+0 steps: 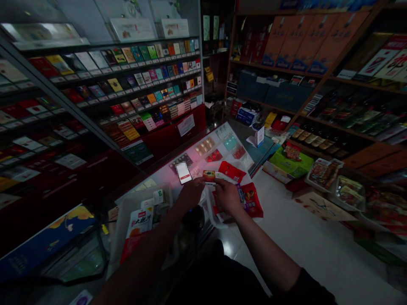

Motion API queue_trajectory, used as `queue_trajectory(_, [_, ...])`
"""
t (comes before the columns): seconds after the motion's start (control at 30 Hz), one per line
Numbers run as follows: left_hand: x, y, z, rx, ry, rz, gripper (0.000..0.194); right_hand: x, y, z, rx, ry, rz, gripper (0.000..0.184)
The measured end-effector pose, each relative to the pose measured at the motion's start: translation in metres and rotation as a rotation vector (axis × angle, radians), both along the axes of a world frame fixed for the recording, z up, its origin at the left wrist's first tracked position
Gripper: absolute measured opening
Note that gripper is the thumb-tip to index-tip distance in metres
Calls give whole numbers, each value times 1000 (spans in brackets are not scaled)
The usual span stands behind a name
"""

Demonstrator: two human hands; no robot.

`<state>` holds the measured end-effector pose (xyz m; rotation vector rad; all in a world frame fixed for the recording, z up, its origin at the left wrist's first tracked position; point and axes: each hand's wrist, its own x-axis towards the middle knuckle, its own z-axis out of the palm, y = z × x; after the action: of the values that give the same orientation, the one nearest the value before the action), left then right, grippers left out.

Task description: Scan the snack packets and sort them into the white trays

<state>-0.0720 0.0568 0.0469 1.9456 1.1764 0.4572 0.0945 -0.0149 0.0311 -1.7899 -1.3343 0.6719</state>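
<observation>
Small pack (209, 174) pinched between left hand (190, 194) and right hand (227, 197), above glass table (149, 189); white card (184, 173) just beside; red snack bag (252, 201) near right hand.

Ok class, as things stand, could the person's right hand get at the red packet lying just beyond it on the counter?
Probably yes: the right hand sits right beside the red packet, and nothing seems to block the way, though its fingers appear to be on a small pack, which it would likely release first.

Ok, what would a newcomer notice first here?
Rows of colourful cigarette packs in a glass case fill the left side. At the centre, the left hand and right hand meet at a small pack, beside a red bag. Wooden shelves line the right.
</observation>
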Motion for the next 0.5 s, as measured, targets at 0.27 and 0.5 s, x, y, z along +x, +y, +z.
queue_trajectory(0.27, [-63,-14,3,-9,-147,38,56,-53,-8,5,44,9,72,44])
queue_trajectory(0.5, [-90,-16,-14,-38,-242,72,60,-74,-6,-5,3,17,102,42])
